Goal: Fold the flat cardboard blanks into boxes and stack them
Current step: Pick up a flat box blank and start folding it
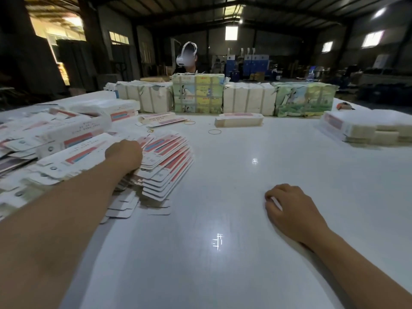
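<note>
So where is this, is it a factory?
Probably a packing workshop in a warehouse: a dark metal roof, wrapped paper bundles lining the big white table, and a fanned stack of flat red-and-white cardboard blanks under the left hand.

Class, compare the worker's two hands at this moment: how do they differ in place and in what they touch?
1. The left hand reaches out onto the fanned stack of flat blanks; the right hand lies nearer, apart from any stack.
2. The left hand presses on printed card; the right hand rests on the bare white table, fingers loosely curled, holding nothing visible.
Shared: both are bare, palm down.
</note>
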